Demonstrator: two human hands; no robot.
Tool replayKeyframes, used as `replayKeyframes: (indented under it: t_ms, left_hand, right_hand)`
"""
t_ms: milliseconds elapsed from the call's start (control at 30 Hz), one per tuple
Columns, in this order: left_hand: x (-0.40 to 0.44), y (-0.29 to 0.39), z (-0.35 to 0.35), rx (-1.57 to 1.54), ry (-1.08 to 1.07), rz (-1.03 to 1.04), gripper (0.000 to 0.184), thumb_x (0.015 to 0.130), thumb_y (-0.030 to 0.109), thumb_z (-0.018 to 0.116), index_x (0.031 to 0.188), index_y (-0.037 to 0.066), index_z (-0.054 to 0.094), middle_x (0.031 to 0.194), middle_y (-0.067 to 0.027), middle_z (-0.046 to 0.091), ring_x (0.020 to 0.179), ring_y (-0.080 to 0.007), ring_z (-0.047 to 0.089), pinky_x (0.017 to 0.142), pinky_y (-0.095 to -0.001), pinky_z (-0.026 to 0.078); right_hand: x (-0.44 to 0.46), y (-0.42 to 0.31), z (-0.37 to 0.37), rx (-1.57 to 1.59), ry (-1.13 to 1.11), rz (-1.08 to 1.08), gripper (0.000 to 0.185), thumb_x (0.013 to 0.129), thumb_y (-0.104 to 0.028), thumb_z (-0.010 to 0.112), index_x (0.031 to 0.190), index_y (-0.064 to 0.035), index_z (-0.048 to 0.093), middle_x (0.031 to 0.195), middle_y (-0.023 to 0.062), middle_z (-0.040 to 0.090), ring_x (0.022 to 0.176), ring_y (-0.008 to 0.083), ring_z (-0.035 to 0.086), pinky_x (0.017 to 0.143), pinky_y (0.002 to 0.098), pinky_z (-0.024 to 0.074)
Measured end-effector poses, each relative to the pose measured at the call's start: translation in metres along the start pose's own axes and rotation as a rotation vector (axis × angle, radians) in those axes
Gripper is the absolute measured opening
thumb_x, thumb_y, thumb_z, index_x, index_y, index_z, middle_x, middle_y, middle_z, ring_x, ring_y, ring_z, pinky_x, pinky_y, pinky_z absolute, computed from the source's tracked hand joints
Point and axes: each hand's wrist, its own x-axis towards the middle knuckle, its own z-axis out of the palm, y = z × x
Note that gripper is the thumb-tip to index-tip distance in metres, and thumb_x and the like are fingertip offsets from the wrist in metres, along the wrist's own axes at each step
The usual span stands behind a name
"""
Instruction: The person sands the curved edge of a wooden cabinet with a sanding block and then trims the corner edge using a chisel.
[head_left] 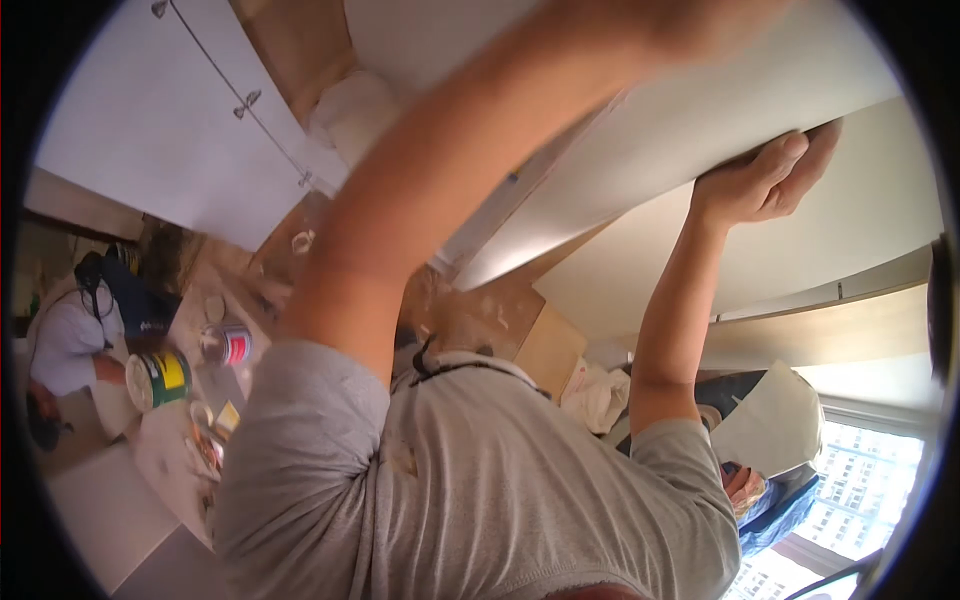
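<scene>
- The white panel (650,150) extends from the upper right down toward the floor (490,305), with its narrow lower end near the middle of the view.
- The right hand (768,180) is raised to the lower long edge of the white panel, near its right end, and touches it. Its fingers are partly bent, with the thumb raised beside them; how firmly they grip cannot be told.
- The left hand (715,30) is at the face of the white panel, near the top of the view (blurred and partly cut off). How far its fingers are open, and whether they hold anything, cannot be told.
- A cream board (800,240) lies behind the right hand and below the white panel's lower edge.
- At the upper left, a white door (160,130) has metal fittings (246,104) along its seam.
- At the left, a green can (158,380) with a yellow label stands near a tub (226,343) with a pink label.
- A co-worker (70,335) in a light top is beyond the green can, at the far left.
- A pale cloth (598,395) lies beside the wearer's grey shirt (500,480); a window (868,485) is at the lower right, near a blue cloth (785,512).
</scene>
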Motion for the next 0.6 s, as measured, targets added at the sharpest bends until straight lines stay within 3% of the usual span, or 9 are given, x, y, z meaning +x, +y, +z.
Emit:
replayKeyframes:
  t_ms: [33,133,167,233,300,367,467,533,600]
  left_hand:
    - [-0.019,-0.007,0.004,0.119,0.066,0.066,0.055,0.114,0.015,0.053,0.164,-0.004,0.04,0.167,-0.0255,0.046,0.152,-0.0279,0.045,0.126,-0.0428,0.038]
    - [-0.101,-0.01,0.004,0.196,0.156,-0.017,0.047,0.106,0.0,0.059,0.152,-0.013,0.054,0.15,-0.0306,0.062,0.121,-0.0354,0.071,0.103,-0.0454,0.056]
    - [-0.114,-0.004,0.006,-0.001,0.123,-0.096,0.052,0.112,0.004,0.047,0.158,-0.021,0.039,0.159,-0.0302,0.055,0.145,-0.0342,0.056,0.123,-0.0484,0.041]
    - [-0.164,-0.017,-0.002,-0.039,0.059,-0.143,0.054,0.115,0.008,0.043,0.165,-0.009,0.038,0.17,-0.0245,0.045,0.16,-0.0325,0.04,0.132,-0.0428,0.027]
    - [-0.184,-0.026,0.006,-0.093,0.076,-0.09,0.053,0.115,0.008,0.043,0.165,-0.009,0.038,0.171,-0.0249,0.043,0.161,-0.0348,0.039,0.133,-0.046,0.026]
    - [-0.182,-0.034,0.007,-0.132,0.095,-0.029,0.053,0.115,0.007,0.042,0.165,-0.008,0.038,0.172,-0.026,0.04,0.163,-0.0392,0.035,0.134,-0.0524,0.024]
    - [-0.137,-0.017,-0.001,-0.024,0.047,-0.056,0.053,0.115,0.005,0.041,0.165,-0.009,0.037,0.172,-0.0263,0.041,0.162,-0.0386,0.036,0.134,-0.0507,0.025]
    - [-0.076,-0.007,0.002,-0.037,0.043,0.042,0.055,0.114,0.007,0.043,0.162,-0.017,0.034,0.166,-0.0293,0.048,0.154,-0.0346,0.048,0.128,-0.041,0.034]
    - [-0.024,-0.001,0.008,-0.075,0.081,0.073,0.054,0.114,0.008,0.045,0.162,-0.015,0.038,0.163,-0.029,0.052,0.145,-0.0325,0.058,0.12,-0.0395,0.044]
  right_hand:
    - [-0.003,-0.002,0.0,-0.032,0.006,0.011,0.058,0.116,-0.037,0.054,0.148,0.0116,0.057,0.134,0.0161,0.068,0.113,0.0239,0.066,0.093,0.035,0.0541]
    - [0.006,0.0,-0.001,-0.096,-0.043,-0.036,0.062,0.117,-0.034,0.05,0.156,0.014,0.049,0.152,0.0232,0.061,0.129,0.0304,0.063,0.109,0.0414,0.0498]
    - [0.009,-0.004,0.001,-0.099,-0.059,-0.049,0.063,0.118,-0.035,0.049,0.157,0.0141,0.048,0.154,0.0241,0.059,0.132,0.0315,0.061,0.112,0.0431,0.0475]
    - [0.012,-0.004,-0.001,-0.096,-0.06,-0.098,0.063,0.118,-0.035,0.048,0.157,0.0143,0.046,0.155,0.025,0.057,0.135,0.0326,0.059,0.115,0.0447,0.0451]
    - [0.01,0.001,-0.006,0.017,-0.143,-0.036,0.062,0.115,-0.03,0.051,0.161,0.0103,0.043,0.166,0.033,0.043,0.15,0.0435,0.046,0.121,0.0559,0.0388]
    - [0.007,0.004,-0.006,0.016,-0.144,-0.042,0.062,0.115,-0.03,0.052,0.162,0.0094,0.043,0.166,0.0332,0.042,0.151,0.0439,0.045,0.122,0.0561,0.0381]
    - [0.013,-0.007,-0.004,0.017,-0.161,-0.022,0.063,0.115,-0.032,0.052,0.163,0.0081,0.042,0.167,0.0331,0.042,0.152,0.044,0.044,0.123,0.0564,0.0373]
    - [0.009,-0.004,-0.006,0.008,-0.138,0.024,0.063,0.115,-0.033,0.053,0.163,0.0075,0.043,0.167,0.0324,0.042,0.152,0.0437,0.044,0.123,0.0565,0.0367]
    - [0.006,0.0,-0.006,0.024,-0.126,0.01,0.063,0.116,-0.033,0.053,0.163,0.0075,0.043,0.167,0.0321,0.042,0.153,0.0439,0.043,0.124,0.0562,0.0362]
